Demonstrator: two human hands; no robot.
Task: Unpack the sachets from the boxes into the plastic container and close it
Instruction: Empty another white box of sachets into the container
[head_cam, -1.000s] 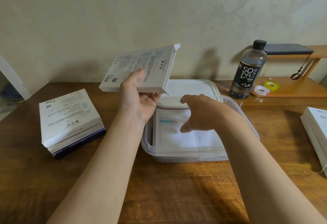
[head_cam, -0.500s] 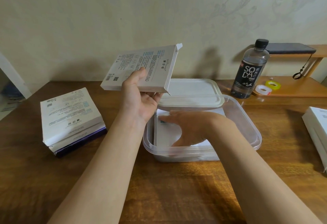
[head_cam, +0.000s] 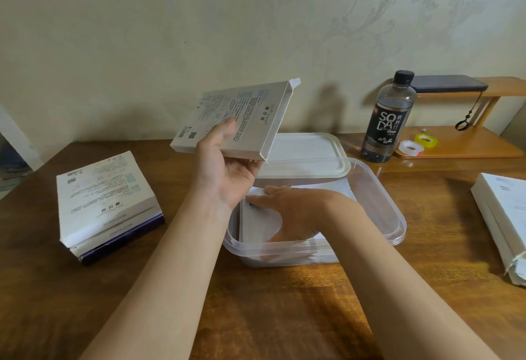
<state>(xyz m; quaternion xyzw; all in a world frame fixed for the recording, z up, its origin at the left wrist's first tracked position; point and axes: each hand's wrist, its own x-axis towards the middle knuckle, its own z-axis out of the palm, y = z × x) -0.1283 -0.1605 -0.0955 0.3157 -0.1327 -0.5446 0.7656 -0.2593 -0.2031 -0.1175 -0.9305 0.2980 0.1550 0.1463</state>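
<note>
The right hand (head_cam: 287, 209) is lying inside the clear plastic container (head_cam: 394, 219), its fingers stretched out straight and flat, palm down, pressing on the white sachets (head_cam: 260, 224) that are resting in the left part of the tub; it is gripping nothing. The left hand (head_cam: 225, 173) is holding a flat white box (head_cam: 239, 120) up in the air above the container's back left corner, thumb lying across the printed face and the other fingers curling underneath. The box is tilting, its open end with a raised flap pointing up and to the right. The white lid (head_cam: 308, 155) is sitting off the container, leaning over its back rim and lying just behind the raised box. The container is standing on a brown wooden table (head_cam: 256, 317), roughly in the middle. To the left, well apart from the tub, a stack of boxes (head_cam: 105, 206) is lying on the table, white ones on top and a dark purple one at the bottom. At the right edge another stack of white packs (head_cam: 503, 217) is showing only in part. Behind the container, to the right, a dark soda bottle (head_cam: 390, 120) with a black cap is standing upright beside a low wooden shelf (head_cam: 469, 147), on which two rolls of tape (head_cam: 417, 143) are lying side by side, one clear and one yellow. A dark flat device (head_cam: 447, 85) is resting on the shelf's upper board.
</note>
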